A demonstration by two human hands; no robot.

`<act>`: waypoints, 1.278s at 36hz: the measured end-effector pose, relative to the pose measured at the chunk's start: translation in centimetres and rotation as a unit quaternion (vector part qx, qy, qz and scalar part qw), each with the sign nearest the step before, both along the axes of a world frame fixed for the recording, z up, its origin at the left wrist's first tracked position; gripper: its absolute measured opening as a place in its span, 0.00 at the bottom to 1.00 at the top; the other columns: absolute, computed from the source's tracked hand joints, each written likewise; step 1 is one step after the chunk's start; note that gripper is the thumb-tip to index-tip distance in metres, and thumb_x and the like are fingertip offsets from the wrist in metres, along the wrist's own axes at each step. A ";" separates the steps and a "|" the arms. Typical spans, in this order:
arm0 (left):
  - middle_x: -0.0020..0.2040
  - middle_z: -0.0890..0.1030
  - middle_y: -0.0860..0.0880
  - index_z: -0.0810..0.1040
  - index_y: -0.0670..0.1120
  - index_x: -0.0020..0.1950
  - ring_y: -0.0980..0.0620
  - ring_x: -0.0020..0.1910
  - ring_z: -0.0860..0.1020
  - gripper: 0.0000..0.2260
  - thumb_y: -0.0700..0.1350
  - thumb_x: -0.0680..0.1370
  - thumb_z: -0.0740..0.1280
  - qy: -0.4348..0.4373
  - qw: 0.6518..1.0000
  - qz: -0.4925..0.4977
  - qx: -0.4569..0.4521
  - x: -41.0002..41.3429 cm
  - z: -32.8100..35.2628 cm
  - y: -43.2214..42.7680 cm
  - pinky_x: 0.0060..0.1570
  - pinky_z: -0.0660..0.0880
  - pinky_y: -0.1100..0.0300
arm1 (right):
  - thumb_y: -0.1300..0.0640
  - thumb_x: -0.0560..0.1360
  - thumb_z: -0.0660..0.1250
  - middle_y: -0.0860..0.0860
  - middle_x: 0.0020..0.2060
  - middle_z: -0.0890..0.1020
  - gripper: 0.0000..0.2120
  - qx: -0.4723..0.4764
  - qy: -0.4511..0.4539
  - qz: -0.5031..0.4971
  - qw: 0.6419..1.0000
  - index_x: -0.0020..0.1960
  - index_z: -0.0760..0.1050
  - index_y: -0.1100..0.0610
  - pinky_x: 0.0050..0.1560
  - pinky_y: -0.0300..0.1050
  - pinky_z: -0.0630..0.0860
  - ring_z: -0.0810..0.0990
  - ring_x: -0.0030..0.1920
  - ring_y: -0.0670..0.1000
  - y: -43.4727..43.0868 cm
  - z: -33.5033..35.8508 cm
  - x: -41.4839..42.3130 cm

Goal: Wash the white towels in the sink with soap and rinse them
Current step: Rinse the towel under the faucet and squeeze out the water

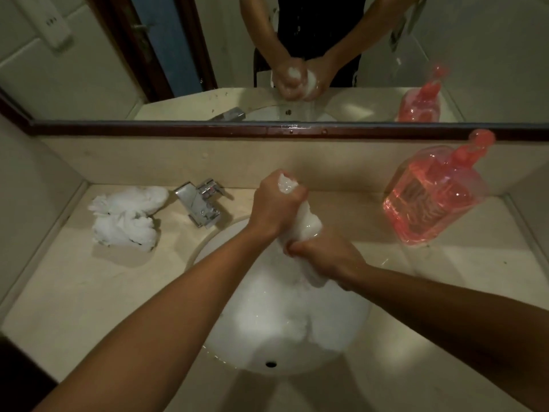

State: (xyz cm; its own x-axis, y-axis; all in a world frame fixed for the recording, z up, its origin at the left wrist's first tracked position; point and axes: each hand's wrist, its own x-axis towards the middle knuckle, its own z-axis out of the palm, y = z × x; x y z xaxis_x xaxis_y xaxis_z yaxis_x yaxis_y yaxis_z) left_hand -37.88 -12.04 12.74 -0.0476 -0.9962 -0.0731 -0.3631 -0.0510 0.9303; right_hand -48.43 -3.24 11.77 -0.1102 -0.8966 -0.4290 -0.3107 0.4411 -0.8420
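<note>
I have both hands wrapped tight around one wet white cloth towel (307, 221), twisted into a rope above the round white ceramic sink (353, 331). My left hand (274, 205) grips its upper end, fingers fully curled, and my right hand (325, 260) clamps the lower end just beneath. Foam fills the basin below them. A second crumpled white towel (124, 217) lies on the beige stone surface (89, 292), well to the left of my left hand, beyond the chrome tap (200, 202). The pink translucent soap bottle (433, 194) stands off to the right. To wring well, I judge I should counter-rotate the hands and keep the twist over the basin.
</note>
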 end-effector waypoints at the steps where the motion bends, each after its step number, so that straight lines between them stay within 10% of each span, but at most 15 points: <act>1: 0.36 0.79 0.55 0.76 0.52 0.40 0.58 0.35 0.77 0.07 0.51 0.67 0.70 -0.001 1.000 0.004 -0.006 -0.1 0.0 0.1 0.40 0.73 0.58 | 0.56 0.71 0.79 0.42 0.40 0.83 0.10 0.000 0.003 -0.002 1.000 0.46 0.79 0.48 0.29 0.33 0.72 0.80 0.37 0.42 -0.1 -0.3 -0.1; 7: 0.38 0.80 0.53 0.76 0.53 0.42 0.53 0.38 0.80 0.06 0.50 0.70 0.72 0.011 0.999 0.020 -0.027 0.0 1.1 -0.1 0.42 0.78 0.55 | 0.58 0.68 0.80 0.50 0.43 0.87 0.13 -0.016 -0.025 -0.019 0.999 0.49 0.81 0.49 0.50 0.58 0.86 0.87 0.44 0.56 -0.6 -0.2 -0.1; 12: 0.42 0.80 0.52 0.75 0.53 0.44 0.53 0.40 0.80 0.12 0.41 0.75 0.76 0.041 0.997 0.030 -0.051 0.6 3.3 -0.4 0.41 0.80 0.56 | 0.54 0.68 0.82 0.49 0.53 0.84 0.24 -0.131 0.011 0.051 0.990 0.58 0.75 0.43 0.47 0.45 0.84 0.84 0.49 0.47 -1.0 1.7 -0.9; 17: 0.49 0.82 0.48 0.76 0.48 0.59 0.52 0.43 0.82 0.17 0.44 0.75 0.79 0.237 0.953 0.164 0.094 1.1 4.8 0.1 0.36 0.80 0.59 | 0.42 0.62 0.87 0.51 0.77 0.67 0.63 -0.213 0.212 0.148 0.942 0.84 0.50 0.47 0.65 0.42 0.71 0.71 0.72 0.52 -1.8 3.1 -0.5; 23: 0.60 0.80 0.47 0.66 0.50 0.72 0.47 0.54 0.81 0.39 0.59 0.69 0.83 0.275 0.928 0.179 0.175 1.5 5.4 0.7 0.50 0.82 0.49 | 0.36 0.64 0.83 0.58 0.82 0.62 0.71 -0.196 0.355 0.222 0.887 0.81 0.29 0.40 0.69 0.61 0.78 0.71 0.76 0.62 -2.6 2.4 0.6; 26: 0.61 0.83 0.41 0.74 0.44 0.69 0.42 0.56 0.85 0.49 0.74 0.59 0.81 0.286 0.934 0.059 0.204 2.9 6.7 0.8 0.58 0.82 0.43 | 0.46 0.63 0.87 0.49 0.72 0.75 0.62 -0.198 0.243 0.177 0.933 0.83 0.48 0.45 0.61 0.53 0.82 0.78 0.67 0.55 -3.0 2.8 0.6; 29: 0.48 0.86 0.45 0.87 0.49 0.47 0.48 0.48 0.85 0.27 0.73 0.73 0.69 0.284 0.951 -0.017 0.123 5.3 7.1 0.9 0.54 0.81 0.50 | 0.54 0.64 0.87 0.36 0.59 0.75 0.48 -0.190 0.111 0.157 0.963 0.75 0.63 0.44 0.50 0.34 0.77 0.79 0.57 0.42 -2.9 4.7 0.4; 31: 0.53 0.85 0.44 0.87 0.48 0.53 0.44 0.54 0.82 0.25 0.68 0.78 0.65 0.324 0.941 -0.003 0.098 6.7 6.1 0.5 0.60 0.77 0.45 | 0.62 0.64 0.86 0.40 0.53 0.83 0.40 -0.156 -0.062 0.141 0.976 0.69 0.70 0.45 0.46 0.34 0.80 0.84 0.53 0.42 -2.9 6.2 0.3; 36: 0.63 0.84 0.44 0.79 0.47 0.68 0.43 0.65 0.80 0.29 0.62 0.73 0.75 0.486 0.852 -0.144 0.134 7.2 5.2 0.1 0.64 0.79 0.45 | 0.52 0.56 0.85 0.58 0.49 0.85 0.41 -0.009 -0.427 0.207 0.880 0.65 0.75 0.62 0.29 0.45 0.80 0.87 0.45 0.60 -2.1 7.1 1.1; 40: 0.84 0.61 0.38 0.60 0.57 0.83 0.32 0.80 0.65 0.48 0.66 0.70 0.78 0.565 0.760 -0.302 0.103 7.4 4.5 -1.4 0.73 0.67 0.29 | 0.47 0.66 0.82 0.59 0.53 0.83 0.33 0.067 -0.551 0.271 0.787 0.64 0.79 0.62 0.30 0.41 0.79 0.85 0.39 0.56 -2.0 5.4 1.8; 44: 0.57 0.86 0.48 0.87 0.54 0.56 0.43 0.60 0.84 0.24 0.58 0.63 0.86 0.542 0.779 -0.296 0.109 7.5 5.7 -1.3 0.55 0.84 0.44 | 0.47 0.72 0.78 0.60 0.55 0.82 0.30 0.089 -0.613 0.273 0.736 0.68 0.77 0.62 0.31 0.42 0.81 0.84 0.38 0.54 -1.8 4.2 1.5; 46: 0.44 0.83 0.50 0.83 0.50 0.44 0.46 0.50 0.85 0.20 0.52 0.60 0.87 0.533 0.792 -0.274 0.119 7.9 5.8 -1.2 0.48 0.84 0.48 | 0.47 0.71 0.80 0.61 0.54 0.83 0.31 0.101 -0.607 0.260 0.744 0.67 0.79 0.62 0.31 0.42 0.81 0.84 0.38 0.54 -1.6 4.0 1.0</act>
